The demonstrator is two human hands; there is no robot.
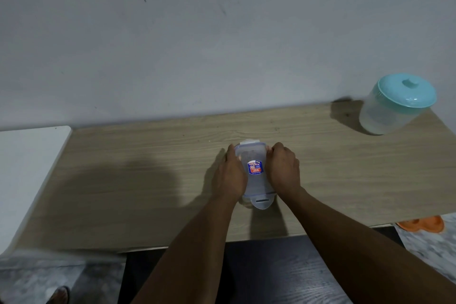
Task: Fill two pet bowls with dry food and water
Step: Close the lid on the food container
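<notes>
A clear plastic container [254,180] with a blue-edged clip lid and a blue and red label stands in the middle of the wooden table [123,180]. My left hand [230,175] grips its left side and my right hand [283,170] grips its right side, fingers curled over the lid's side edges. What is inside the container is hidden by the lid and my hands. A frosted jug with a teal lid [394,103] stands at the table's far right corner. Part of an orange pet bowl [422,226] shows on the floor below the table's right front edge.
A grey wall rises just behind the table. A white surface [29,168] adjoins the table on the left. Dark wood flooring and a marbled floor lie below, with a foot [59,295] at the bottom left.
</notes>
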